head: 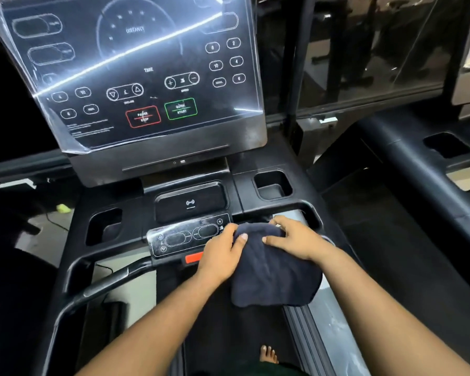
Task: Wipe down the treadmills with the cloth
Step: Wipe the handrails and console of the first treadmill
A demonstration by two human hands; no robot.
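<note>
A dark navy cloth (274,275) hangs in front of the treadmill's lower control panel (179,237). My left hand (223,257) grips its upper left edge, thumb on top. My right hand (296,240) holds the upper right edge, close to the front handlebar (307,206). The cloth covers the panel's right end and droops over the belt (228,329). The black treadmill console (136,71), under clear plastic film, rises ahead with a red stop button and a green start button.
Cup holders sit left (103,226) and right (273,184) of a wireless charging pad (190,203). A curved left handrail (103,283) runs toward me. A second treadmill (423,169) stands at right. My bare foot (267,354) rests on the belt. A yellow object (63,208) lies on the floor.
</note>
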